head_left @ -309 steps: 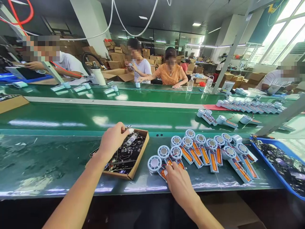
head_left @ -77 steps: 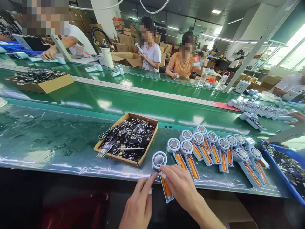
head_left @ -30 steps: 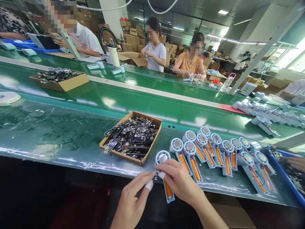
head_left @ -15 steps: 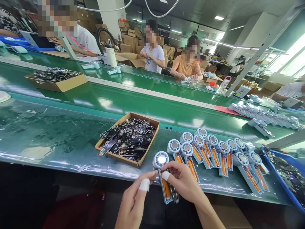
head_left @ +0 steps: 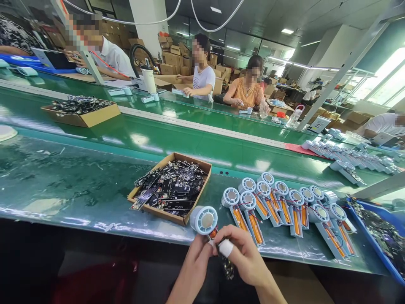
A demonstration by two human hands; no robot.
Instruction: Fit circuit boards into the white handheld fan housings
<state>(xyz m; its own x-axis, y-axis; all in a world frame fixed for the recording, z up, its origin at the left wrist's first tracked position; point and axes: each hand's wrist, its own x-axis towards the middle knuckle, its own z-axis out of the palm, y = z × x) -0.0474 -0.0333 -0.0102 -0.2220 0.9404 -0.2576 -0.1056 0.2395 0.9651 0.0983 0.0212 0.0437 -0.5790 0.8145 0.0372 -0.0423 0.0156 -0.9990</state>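
Both my hands hold one small handheld fan shell (head_left: 205, 220) just off the near edge of the green bench. Its round pale-blue head points up and left; an orange battery shows in the handle. My left hand (head_left: 195, 262) grips the handle from below. My right hand (head_left: 245, 257), a white cot on one fingertip, pinches the handle together with a dark circuit board (head_left: 228, 266) that hangs below my fingers. A row of several like fan shells (head_left: 284, 204) with orange batteries lies on the bench to the right.
A cardboard tray of black circuit boards (head_left: 171, 190) sits left of the fans. A blue bin (head_left: 384, 230) of parts is at far right. Another cardboard tray (head_left: 80, 112) rides the conveyor. Several people work across the line; more fan shells (head_left: 344, 154) lie far right.
I have lifted the fan shell off the bench toward me, tilting its head to the left. My left hand has closed on the handle; the circuit board now hangs under my right fingers.
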